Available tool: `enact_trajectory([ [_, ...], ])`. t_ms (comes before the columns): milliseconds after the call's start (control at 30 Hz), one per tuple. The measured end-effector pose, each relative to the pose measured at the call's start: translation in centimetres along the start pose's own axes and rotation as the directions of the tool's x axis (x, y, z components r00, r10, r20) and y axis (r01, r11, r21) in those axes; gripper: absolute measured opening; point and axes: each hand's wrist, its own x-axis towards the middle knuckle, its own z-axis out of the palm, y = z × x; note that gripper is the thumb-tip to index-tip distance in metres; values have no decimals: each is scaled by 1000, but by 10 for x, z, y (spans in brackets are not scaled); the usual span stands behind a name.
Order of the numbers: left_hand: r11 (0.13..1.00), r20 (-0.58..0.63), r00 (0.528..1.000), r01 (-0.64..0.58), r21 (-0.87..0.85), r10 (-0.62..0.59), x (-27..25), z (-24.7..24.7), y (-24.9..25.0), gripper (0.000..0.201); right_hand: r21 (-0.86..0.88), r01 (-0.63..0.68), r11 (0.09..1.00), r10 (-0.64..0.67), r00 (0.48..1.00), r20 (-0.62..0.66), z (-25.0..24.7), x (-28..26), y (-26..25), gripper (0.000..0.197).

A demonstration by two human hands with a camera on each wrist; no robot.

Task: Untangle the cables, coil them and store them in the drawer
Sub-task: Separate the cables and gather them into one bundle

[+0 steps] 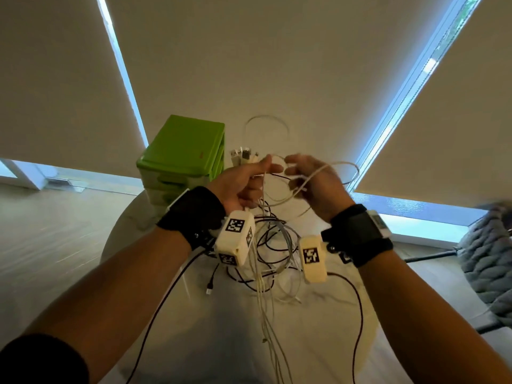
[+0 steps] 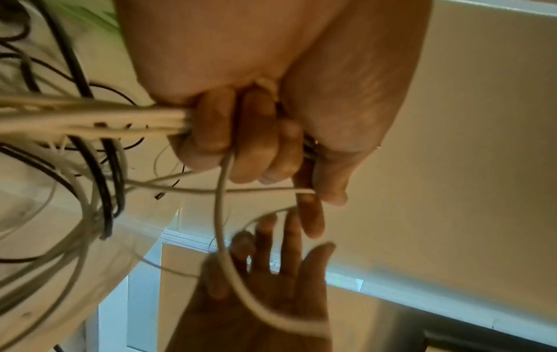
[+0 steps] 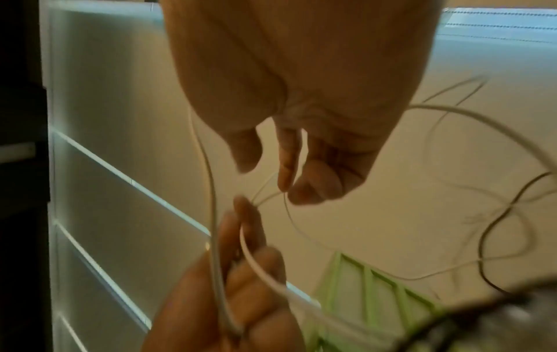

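Observation:
Both hands are raised over a tangle of black and white cables (image 1: pixel 273 245) on a round white table (image 1: pixel 318 342). My left hand (image 1: pixel 243 184) grips a bundle of white cables (image 2: pixel 90 119) in its curled fingers (image 2: pixel 241 147), and several USB plugs (image 1: pixel 243 156) stick up above it. Its thumb and forefinger also pinch one strand. My right hand (image 1: pixel 313 184) faces it, almost touching, and pinches a thin white cable (image 3: pixel 286 197) at its fingertips (image 3: pixel 310 188). A loop of that cable (image 1: pixel 332 164) hangs over the right hand. The strands trail down to the tangle.
A green drawer unit (image 1: pixel 180 151) stands at the table's far left, its drawers closed. A loose black cable end (image 1: pixel 209 289) lies near the tangle. A chair with a grey knitted throw (image 1: pixel 487 259) stands to the right. Window blinds fill the background.

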Motion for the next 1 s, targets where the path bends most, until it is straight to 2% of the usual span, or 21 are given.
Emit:
enact_trajectory([
  [67, 994, -12, 999, 32, 104, -31, 2, 6, -1, 23, -33, -14, 999, 17, 996, 92, 9, -6, 10, 20],
  [167, 982, -5, 998, 57, 178, -57, 2, 8, -5, 18, -24, -32, 999, 35, 992, 117, 11, -6, 6, 17],
  [233, 988, 5, 999, 34, 149, -35, 1, 2, -3, 18, 100, -101, 990, 91, 991, 100, 2, -3, -1, 20],
  [333, 999, -39, 999, 19, 32, -18, -1, -13, 2, 25, 435, -142, 889, 183, 982, -54, -21, 2, -7, 26],
  [367, 1000, -55, 998, 12, -3, -13, -2, -16, 3, 25, 439, -146, 886, 195, 979, -67, -29, 3, -5, 28],
  [400, 1000, -72, 997, -1, -18, 0, -2, -19, 4, 27, 338, -157, 928, 185, 981, -53, -36, 3, -2, 29],
  [433, 1000, -94, 995, -20, -21, 18, -2, -21, 6, 28, 107, -163, 981, 164, 986, -7, -42, 2, 3, 28],
  [467, 999, -121, 992, -43, -21, 40, -1, -23, 8, 29, -221, -151, 964, 170, 983, 67, -46, 0, 8, 27],
  [500, 998, -148, 987, -61, -28, 56, -1, -27, 11, 30, -541, -124, 832, 226, 966, 126, -53, -4, 12, 27],
  [533, 997, -173, 983, -73, -38, 66, 0, -32, 14, 31, -747, -97, 658, 285, 950, 128, -60, -7, 16, 26],
  [567, 996, -189, 980, -76, -42, 66, 0, -37, 17, 32, -835, -85, 544, 292, 952, 93, -69, -8, 21, 25],
  [600, 997, -196, 979, -70, -30, 63, 0, -42, 20, 32, -841, -114, 528, 260, 965, 32, -78, -9, 25, 25],
  [700, 998, -192, 980, -37, 54, 47, -2, -45, 19, 33, -627, -248, 738, 142, 966, -214, -98, -2, 41, 29],
  [733, 996, -188, 981, -32, 78, 46, -3, -42, 19, 33, -574, -244, 782, 106, 959, -263, -97, -1, 43, 29],
  [800, 992, -168, 985, -7, 126, 28, -4, -38, 21, 34, -581, -208, 787, 8, 945, -327, -95, 6, 45, 27],
  [867, 972, -143, 989, 54, 229, -22, -7, -37, 26, 33, -621, -221, 752, -92, 898, -431, -100, 13, 43, 23],
  [900, 953, -135, 989, 92, 288, -54, -10, -38, 28, 32, -612, -252, 749, -135, 847, -514, -107, 17, 41, 24],
  [967, 921, -148, 983, 157, 356, -110, -14, -44, 31, 30, -487, -269, 831, -184, 693, -697, -125, 25, 38, 30],
  [1000, 914, -168, 978, 181, 364, -127, -16, -48, 31, 29, -358, -203, 911, -164, 619, -768, -134, 29, 38, 30],
])
